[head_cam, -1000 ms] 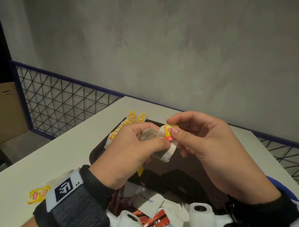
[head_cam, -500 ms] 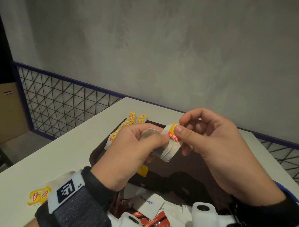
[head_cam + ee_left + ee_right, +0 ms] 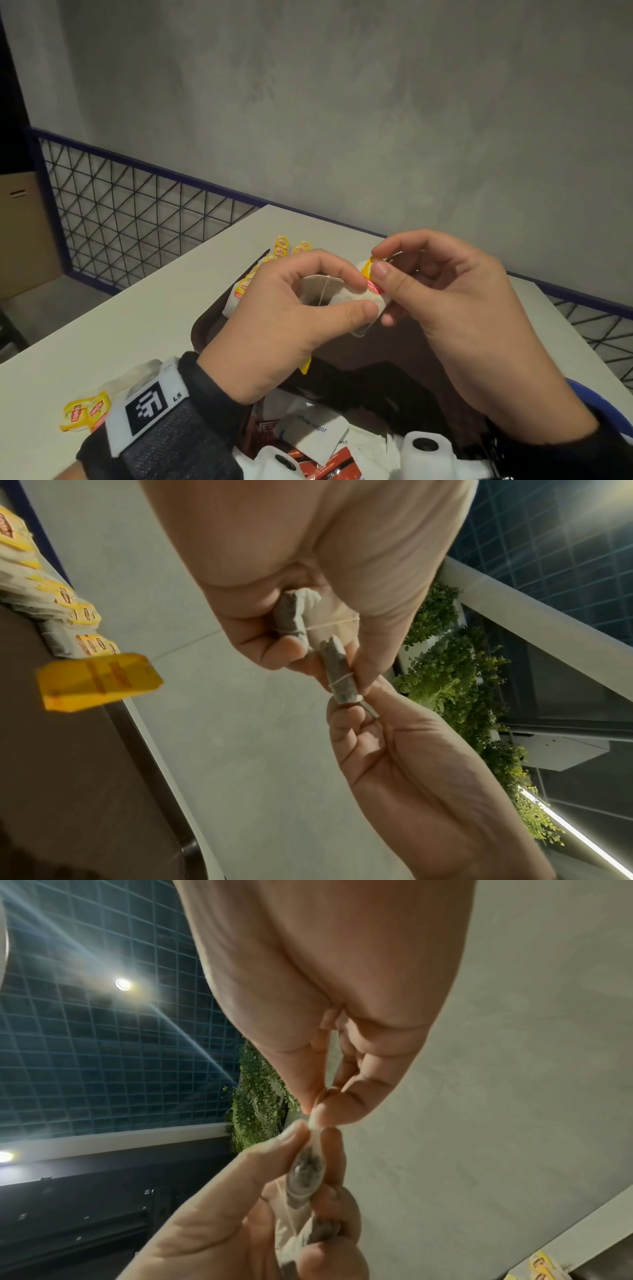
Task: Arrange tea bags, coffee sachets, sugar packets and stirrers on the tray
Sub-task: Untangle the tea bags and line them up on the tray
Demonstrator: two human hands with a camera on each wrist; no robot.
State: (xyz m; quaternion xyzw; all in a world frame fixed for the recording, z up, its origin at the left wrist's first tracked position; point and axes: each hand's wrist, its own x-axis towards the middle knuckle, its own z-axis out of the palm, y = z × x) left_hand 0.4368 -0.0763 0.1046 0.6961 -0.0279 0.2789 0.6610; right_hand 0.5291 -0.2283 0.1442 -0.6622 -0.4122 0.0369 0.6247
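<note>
While the grey wall fills the top half of the head view, the white table (image 3: 102, 329) runs across the lower part, with a dark brown tray (image 3: 205, 329) sitting on it in the centre bottom.

Both hands are up above the tray, mid-frame. The left hand (image 3: 274, 318) is curled around a couple of tea bags (image 3: 322, 287), thumb and fingers pressing them together; in the left wrist view you can see two folded bags with a string looped round them. The right hand (image 3: 455, 308) is pinching the yellow tag (image 3: 371, 277) at the right-hand end of those bags, thumb and index finger clamped on it, the other fingers curled in loosely behind.

At the far edge of the tray, just behind the left hand, there's a row of tea bags with yellow tags (image 3: 281, 248) laid out overlapping each other. Lower left of the frame, a loose tea bag (image 3: 85, 413) lies on the table, off the tray, partly hidden by the left wrist band.

Bottom centre, near the wrists, there's a pile of white sugar packets (image 3: 311, 431) and red sachets (image 3: 325, 466) on the near end of the tray. One more yellow tag (image 3: 305, 366) dangles under the left hand.
</note>
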